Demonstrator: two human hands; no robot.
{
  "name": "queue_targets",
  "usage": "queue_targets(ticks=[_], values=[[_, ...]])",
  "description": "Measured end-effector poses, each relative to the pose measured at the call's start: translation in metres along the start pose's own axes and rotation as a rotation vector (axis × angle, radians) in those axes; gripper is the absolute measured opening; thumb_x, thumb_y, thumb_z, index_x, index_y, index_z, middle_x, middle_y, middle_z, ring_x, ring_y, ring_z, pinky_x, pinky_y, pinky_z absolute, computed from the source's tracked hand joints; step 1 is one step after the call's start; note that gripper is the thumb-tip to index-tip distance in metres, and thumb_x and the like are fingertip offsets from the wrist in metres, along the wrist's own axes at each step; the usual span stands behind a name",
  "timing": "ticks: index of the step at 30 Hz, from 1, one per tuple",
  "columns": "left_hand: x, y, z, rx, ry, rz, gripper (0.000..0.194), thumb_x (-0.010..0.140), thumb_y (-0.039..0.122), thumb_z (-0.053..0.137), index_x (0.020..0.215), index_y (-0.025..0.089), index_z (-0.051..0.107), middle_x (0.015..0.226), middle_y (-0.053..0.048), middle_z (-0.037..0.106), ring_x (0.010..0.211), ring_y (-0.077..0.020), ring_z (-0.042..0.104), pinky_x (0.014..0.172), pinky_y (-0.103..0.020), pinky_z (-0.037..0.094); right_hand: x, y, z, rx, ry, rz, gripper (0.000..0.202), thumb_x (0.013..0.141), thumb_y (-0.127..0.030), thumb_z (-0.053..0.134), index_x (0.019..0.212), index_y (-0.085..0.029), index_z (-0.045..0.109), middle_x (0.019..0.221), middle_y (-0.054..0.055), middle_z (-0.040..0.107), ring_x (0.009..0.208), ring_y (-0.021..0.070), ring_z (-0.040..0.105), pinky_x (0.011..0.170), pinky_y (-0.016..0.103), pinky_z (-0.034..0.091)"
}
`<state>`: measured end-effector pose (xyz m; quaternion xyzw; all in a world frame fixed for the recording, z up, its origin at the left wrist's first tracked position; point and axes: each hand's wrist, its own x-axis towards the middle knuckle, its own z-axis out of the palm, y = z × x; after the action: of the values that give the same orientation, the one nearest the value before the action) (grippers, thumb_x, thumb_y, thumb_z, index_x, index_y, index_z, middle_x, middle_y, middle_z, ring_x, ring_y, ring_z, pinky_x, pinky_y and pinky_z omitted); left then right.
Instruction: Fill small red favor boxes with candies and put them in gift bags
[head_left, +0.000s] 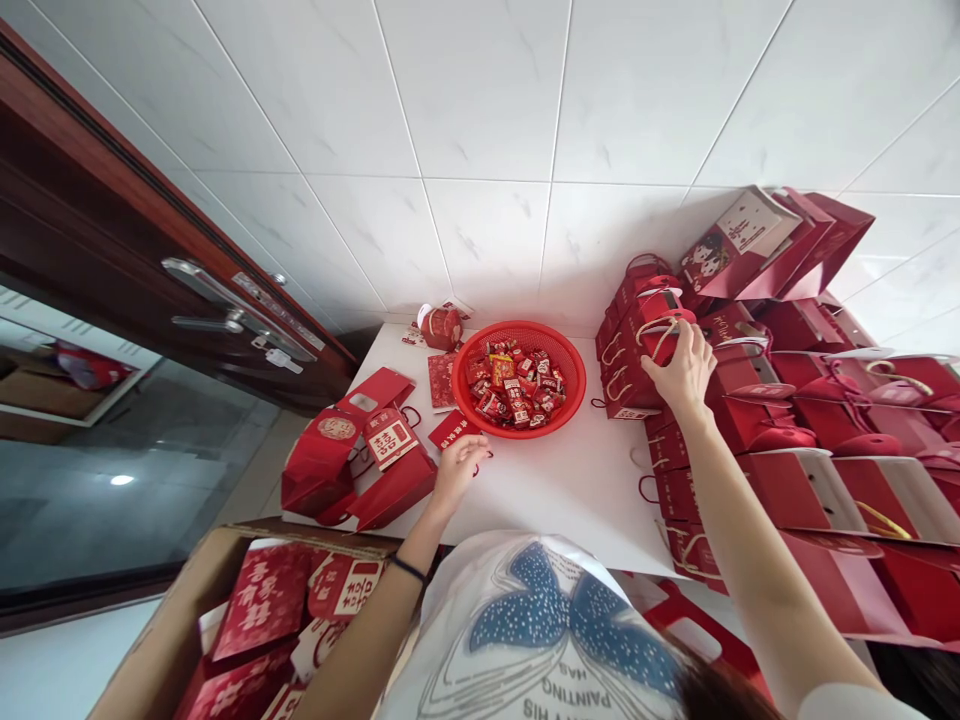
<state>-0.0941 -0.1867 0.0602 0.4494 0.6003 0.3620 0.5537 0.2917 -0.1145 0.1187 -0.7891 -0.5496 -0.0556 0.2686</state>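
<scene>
My right hand (684, 370) is closed at the top of a small red gift bag (655, 318) with a cord handle, in the row along the wall. My left hand (460, 470) is low over the white table, fingers curled together. A bit of dark red cord shows at its fingertips; what they hold, if anything, I cannot make out. Just beyond it lies a flat red piece with pale writing (453, 428). Between the hands, farther back, a red plastic basket (579, 385) holds many wrapped candies (517, 385).
Many red gift bags (795, 490) are packed on the right. Several folded red bags (390, 470) lie on the table's left side. A cardboard box (161, 640) with red packages stands at lower left. Behind are a tiled wall (487, 100) and a dark door (112, 230).
</scene>
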Motion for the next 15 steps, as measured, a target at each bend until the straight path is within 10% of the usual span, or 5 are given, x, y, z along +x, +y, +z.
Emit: queue_targets(ticks=[8, 15], values=[[0.014, -0.049, -0.025, 0.870, 0.197, 0.339, 0.066, 0.071, 0.014, 0.067, 0.135, 0.017, 0.054, 0.141, -0.018, 0.051, 0.134, -0.0362, 0.048, 0.111, -0.052, 0.040, -0.012, -0.016, -0.010, 0.032, 0.182, -0.011, 0.087, 0.073, -0.042, 0.064, 0.148, -0.016, 0.026, 0.155, 0.027, 0.025, 0.141, 0.0460, 0.027, 0.107, 0.069, 0.023], [0.012, -0.066, 0.000, 1.205, 0.211, 0.299, 0.082, 0.071, 0.008, 0.067, 0.148, 0.016, 0.042, 0.156, -0.025, 0.036, 0.143, -0.0420, 0.036, 0.114, -0.057, 0.030, -0.079, -0.057, -0.005, 0.390, 0.115, -0.137, 0.050, 0.085, -0.033, 0.054, 0.133, -0.020, 0.047, 0.135, 0.020, 0.052, 0.121, 0.0306, 0.055, 0.102, 0.052, 0.044]])
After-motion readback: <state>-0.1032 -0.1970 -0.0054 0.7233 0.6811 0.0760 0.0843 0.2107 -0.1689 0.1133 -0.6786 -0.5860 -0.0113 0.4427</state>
